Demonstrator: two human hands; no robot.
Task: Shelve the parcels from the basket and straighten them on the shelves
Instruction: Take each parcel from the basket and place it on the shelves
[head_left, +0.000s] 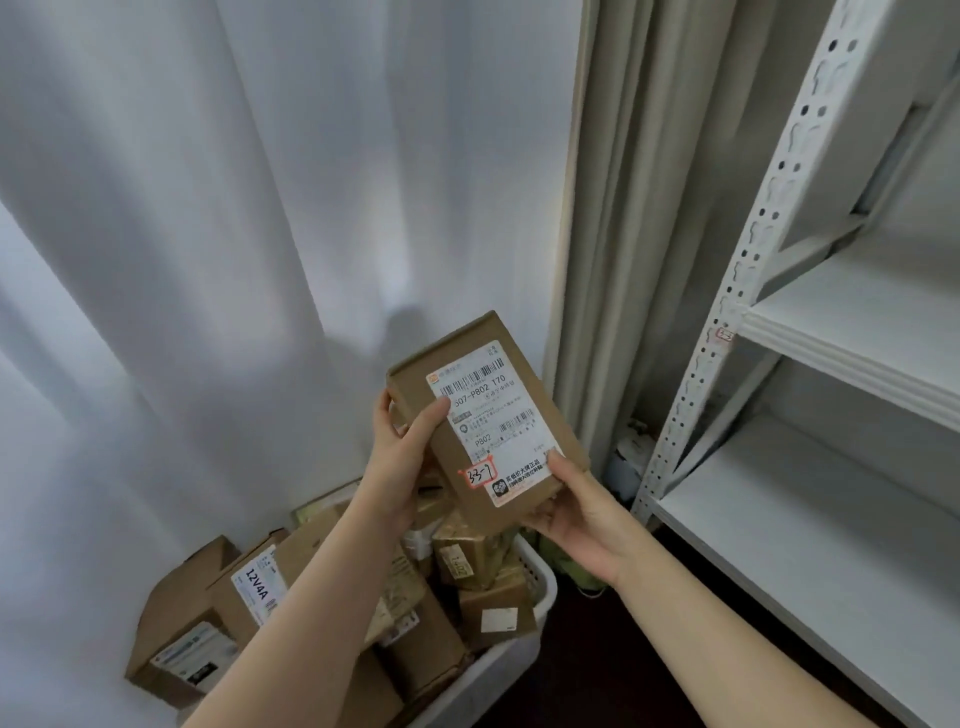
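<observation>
Gripping a flat rectangular cardboard parcel (white label up), left hand clasps its 9 o'clock edge, right hand its 5 o'clock corner, above the white plastic basket; perforated white shelves at 3 o'clock.

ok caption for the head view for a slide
The left hand and right hand hold a labelled cardboard parcel above the white basket, beside white shelves.

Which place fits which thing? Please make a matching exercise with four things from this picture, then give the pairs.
Things: 1 labelled parcel; 2 basket; 3 shelving unit; 4 box marked 12V4A.
Places: A at the right; B lower left, beside the left forearm; C held in left hand and right hand; D under the hands, filled with boxes.
Pairs: 1-C, 2-D, 3-A, 4-B.
</observation>
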